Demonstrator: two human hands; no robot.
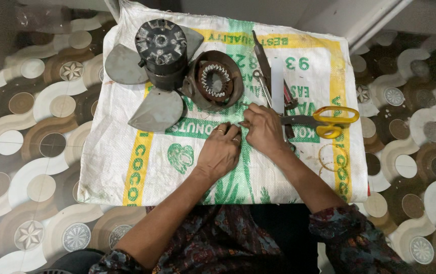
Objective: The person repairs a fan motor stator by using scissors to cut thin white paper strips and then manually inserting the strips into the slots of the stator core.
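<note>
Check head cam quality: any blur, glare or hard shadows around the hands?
Head view: even, soft light, no glare; left hand and right hand sharp, with only faint shadows on the woven sack; fan motor and yellow-handled scissors crisp; patterned floor slightly stretched toward the frame edges.

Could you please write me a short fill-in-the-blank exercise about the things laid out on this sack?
1. The scissors have ____ handles.
2. The fan has ____ grey blades.
3. The left hand and right hand rest on a white woven ____.
4. The brown stator ring lies to the ____ of the fan in the picture.

Missing words: yellow; three; sack; right
</note>
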